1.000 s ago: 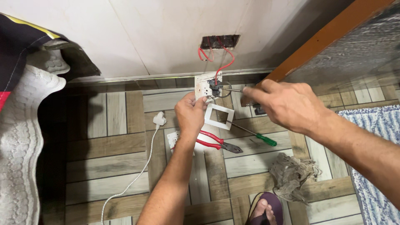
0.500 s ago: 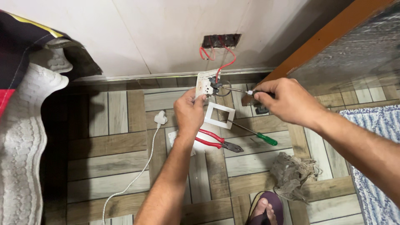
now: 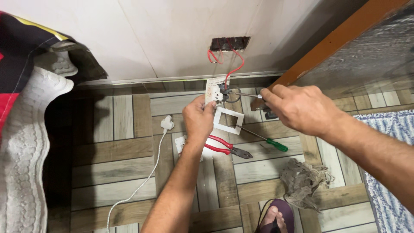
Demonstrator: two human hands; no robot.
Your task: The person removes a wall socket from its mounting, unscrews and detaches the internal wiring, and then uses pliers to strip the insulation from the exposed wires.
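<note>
Right hand (image 3: pixel 302 108) shifted left (one screwdriver (image 3: pixel 241 94)); two hands.

On the wood-look tile floor (image 3: pixel 112 151) lie red-handled pliers (image 3: pixel 226 146), a green-handled screwdriver (image 3: pixel 263 139), a white square frame (image 3: pixel 228 121), a white plug w/ cord (image 3: pixel 166 124), a grey rag (image 3: pixel 304 181) nr a sandalled foot (image 3: pixel 276 218), w/ a striped rug (image 3: pixel 388 155) at right & a pale mat (image 3: pixel 26 151) at left.

Screwdriver (image 3: pixel 246 94) handle inside right hand (image 3: pixel 302 108); tip lost behind switch module (image 3: pixel 215 91).
</note>
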